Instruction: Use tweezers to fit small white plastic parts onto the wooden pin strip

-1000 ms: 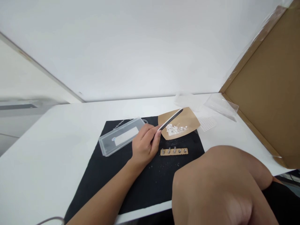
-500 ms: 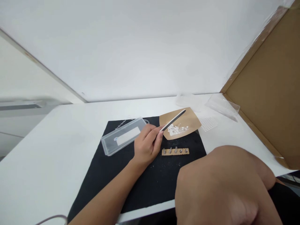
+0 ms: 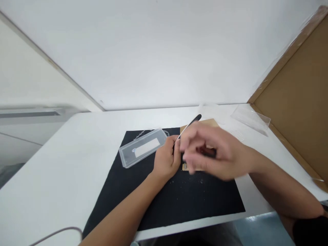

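Note:
My left hand (image 3: 167, 156) is closed around a slim nail file (image 3: 188, 126), one side black and the other white, which points up and to the right. Beside it, my right hand (image 3: 212, 150) is blurred by motion, its fingers loosely bent and apart, with nothing visible between them. Under the right hand lies a small tan strip (image 3: 185, 167) carrying clear pegs, mostly covered. A brown paper tray (image 3: 211, 122) shows only its back part, and the white pieces in it are hidden. Left of my left hand, a clear plastic case (image 3: 125, 155) with a white label lies on the black cloth.
The black cloth (image 3: 184, 201) covers the front middle of the white table (image 3: 56, 177), with small crumbs on it. A clear plastic piece (image 3: 252, 121) lies at the back right, near a cardboard wall (image 3: 294, 99). A cable (image 3: 58, 230) curves at the front left.
My right hand has moved from close to the camera, at lower right, forward and left to beside the nail file. The file has turned more edge-on. The whole view has shifted slightly.

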A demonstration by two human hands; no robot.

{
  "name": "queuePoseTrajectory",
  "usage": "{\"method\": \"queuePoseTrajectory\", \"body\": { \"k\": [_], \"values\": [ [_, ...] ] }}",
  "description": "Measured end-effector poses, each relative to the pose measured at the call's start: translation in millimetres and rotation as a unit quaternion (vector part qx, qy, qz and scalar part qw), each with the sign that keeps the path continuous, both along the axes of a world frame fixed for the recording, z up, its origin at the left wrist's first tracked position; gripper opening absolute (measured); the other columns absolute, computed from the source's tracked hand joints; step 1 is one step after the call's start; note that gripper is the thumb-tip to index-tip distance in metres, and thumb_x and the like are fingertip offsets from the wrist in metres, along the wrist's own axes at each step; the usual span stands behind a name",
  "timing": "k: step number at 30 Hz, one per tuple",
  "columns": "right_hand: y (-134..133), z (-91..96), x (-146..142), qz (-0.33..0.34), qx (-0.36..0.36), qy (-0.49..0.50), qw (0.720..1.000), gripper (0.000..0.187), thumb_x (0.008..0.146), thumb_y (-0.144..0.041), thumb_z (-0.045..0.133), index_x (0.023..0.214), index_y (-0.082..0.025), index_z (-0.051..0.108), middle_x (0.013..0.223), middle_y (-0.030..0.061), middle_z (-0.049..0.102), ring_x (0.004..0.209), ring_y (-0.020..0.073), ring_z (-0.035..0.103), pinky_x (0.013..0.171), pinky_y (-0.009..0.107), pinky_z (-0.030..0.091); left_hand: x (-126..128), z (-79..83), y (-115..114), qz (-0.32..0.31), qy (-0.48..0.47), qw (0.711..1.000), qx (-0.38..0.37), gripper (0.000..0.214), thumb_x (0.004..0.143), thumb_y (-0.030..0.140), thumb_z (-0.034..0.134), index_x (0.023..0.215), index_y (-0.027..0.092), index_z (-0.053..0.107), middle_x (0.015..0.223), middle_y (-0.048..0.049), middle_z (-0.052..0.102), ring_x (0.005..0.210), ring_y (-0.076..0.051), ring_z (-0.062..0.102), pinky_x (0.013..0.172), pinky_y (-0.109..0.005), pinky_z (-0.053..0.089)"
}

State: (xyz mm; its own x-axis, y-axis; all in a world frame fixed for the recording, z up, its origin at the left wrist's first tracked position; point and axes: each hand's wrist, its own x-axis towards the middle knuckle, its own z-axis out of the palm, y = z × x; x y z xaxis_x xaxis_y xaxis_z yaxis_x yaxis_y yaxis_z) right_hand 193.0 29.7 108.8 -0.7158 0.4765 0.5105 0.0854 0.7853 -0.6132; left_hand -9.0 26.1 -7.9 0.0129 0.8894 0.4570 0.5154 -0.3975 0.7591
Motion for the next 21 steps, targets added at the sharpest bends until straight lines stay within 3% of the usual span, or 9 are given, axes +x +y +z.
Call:
{"method": "queuePoseTrajectory", "body": {
  "k": [4, 7, 9, 13, 16, 21],
  "values": [
    [26, -43.4, 7, -0.166, -0.037, 0.027, 0.985, 0.012, 0.105, -0.034, 0.059, 0.105, -0.023, 0.055, 0.083, -0.0029, 0.077, 0.063, 0.0097, 0.067, 0.06, 0.023, 0.049, 2, 3.4, -2, -0.024, 0.004, 0.999, -0.029, 0.027, 0.11, 0.04, 0.039, 0.115, 0.019, 0.055, 0.079, -0.0004, 0.065, 0.067, -0.016, 0.062, 0.067, -0.03, 0.048],
    [31, -77.0, 17, -0.244, 0.025, 0.027, 0.969, 0.013, 0.107, -0.033, 0.056, 0.098, -0.024, 0.06, 0.082, -0.0022, 0.077, 0.064, 0.0119, 0.068, 0.062, 0.025, 0.049, 5, 7.0, -2, -0.067, 0.015, 0.997, -0.037, 0.026, 0.111, 0.037, 0.037, 0.11, 0.02, 0.057, 0.083, -0.0011, 0.063, 0.072, -0.016, 0.061, 0.071, -0.03, 0.048],
    [30, -90.4, 24, -0.276, 0.054, 0.021, 0.959, 0.014, 0.105, -0.031, 0.057, 0.094, -0.024, 0.061, 0.08, -0.0021, 0.076, 0.066, 0.0135, 0.069, 0.063, 0.027, 0.05, 7, 9.3, -2, -0.076, 0.025, 0.997, 0.01, 0.025, 0.11, 0.034, 0.039, 0.106, 0.02, 0.06, 0.091, -0.0038, 0.063, 0.084, -0.017, 0.061, 0.079, -0.033, 0.049],
    [27, -100.7, 33, -0.354, 0.092, 0.026, 0.93, 0.014, 0.102, -0.031, 0.061, 0.09, -0.024, 0.062, 0.083, 0.0011, 0.075, 0.074, 0.0175, 0.071, 0.064, 0.03, 0.051, 9, 10.8, 2, -0.067, 0.032, 0.993, 0.094, 0.021, 0.107, 0.029, 0.05, 0.108, 0.02, 0.069, 0.101, -0.0067, 0.061, 0.098, -0.02, 0.06, 0.088, -0.035, 0.051],
    [27, -104.1, 32, -0.371, 0.105, 0.052, 0.921, 0.016, 0.101, -0.033, 0.063, 0.088, -0.024, 0.061, 0.082, 0.0015, 0.074, 0.071, 0.0168, 0.069, 0.062, 0.03, 0.051, 9, 8.8, 3, -0.072, 0.019, 0.993, 0.097, 0.017, 0.103, 0.027, 0.059, 0.107, 0.021, 0.075, 0.094, -0.0039, 0.064, 0.088, -0.016, 0.062, 0.08, -0.031, 0.052],
    [24, -108.9, 25, -0.366, 0.103, 0.083, 0.921, 0.015, 0.101, -0.032, 0.066, 0.089, -0.024, 0.06, 0.085, 0.0006, 0.073, 0.076, 0.0156, 0.07, 0.064, 0.029, 0.051, 9, 4.7, 1, 0.001, -0.029, 0.997, 0.073, 0.017, 0.099, 0.032, 0.068, 0.106, 0.024, 0.081, 0.077, 0.0011, 0.063, 0.071, -0.012, 0.061, 0.069, -0.027, 0.051]
  ]
}}
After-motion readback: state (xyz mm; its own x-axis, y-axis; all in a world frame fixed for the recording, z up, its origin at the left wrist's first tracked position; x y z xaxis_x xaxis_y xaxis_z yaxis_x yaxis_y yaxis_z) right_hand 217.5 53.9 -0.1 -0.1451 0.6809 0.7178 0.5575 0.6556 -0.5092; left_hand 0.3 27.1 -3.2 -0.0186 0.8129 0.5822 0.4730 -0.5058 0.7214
